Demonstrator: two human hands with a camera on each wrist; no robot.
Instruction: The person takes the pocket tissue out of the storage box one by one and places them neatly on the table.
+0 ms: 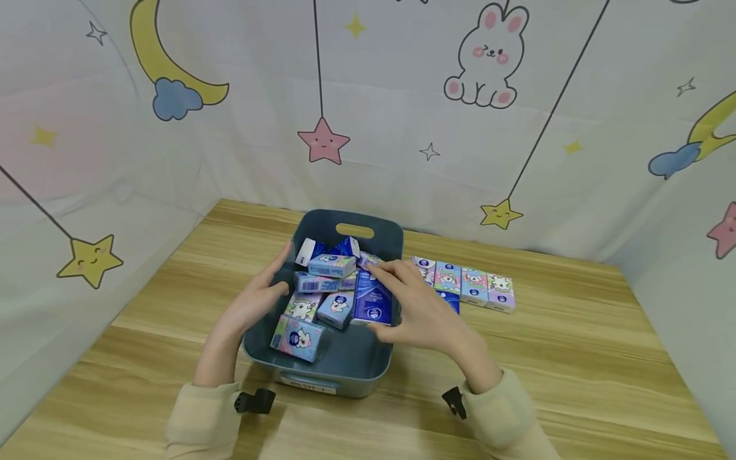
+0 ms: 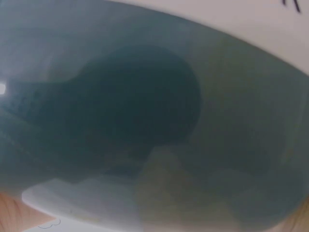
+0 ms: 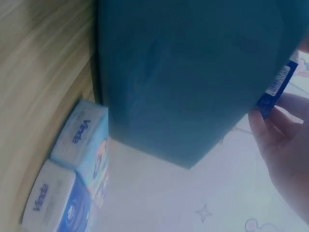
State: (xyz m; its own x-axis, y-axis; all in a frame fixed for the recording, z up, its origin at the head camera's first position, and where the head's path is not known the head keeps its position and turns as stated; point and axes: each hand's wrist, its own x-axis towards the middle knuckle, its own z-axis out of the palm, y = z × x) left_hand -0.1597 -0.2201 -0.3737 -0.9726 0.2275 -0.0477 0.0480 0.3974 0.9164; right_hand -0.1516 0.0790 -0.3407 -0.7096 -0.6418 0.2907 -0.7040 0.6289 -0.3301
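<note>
A grey-blue plastic bin (image 1: 351, 358) holds several tissue packs, some pastel with cartoon animals, some dark blue. My right hand (image 1: 422, 310) pinches a dark blue tissue pack (image 1: 372, 300) between thumb and fingers at the bin's right rim. In the right wrist view that pack (image 3: 277, 89) shows its barcode side above the rim. At the left rim rests my left hand (image 1: 253, 306), its fingers fairly straight and its thumb apart from them, with no pack in it. A pastel tissue pack (image 1: 298, 338) lies nearest me inside the bin. The left wrist view shows mostly bin wall (image 2: 241, 121).
Right of the bin, a row of pastel tissue packs (image 1: 474, 285) lies on the wooden table (image 1: 575, 358). A dark blue pack (image 1: 450, 300) sits in front of them, partly behind my right hand. Printed cloth (image 1: 402, 179) encloses the table's back and sides.
</note>
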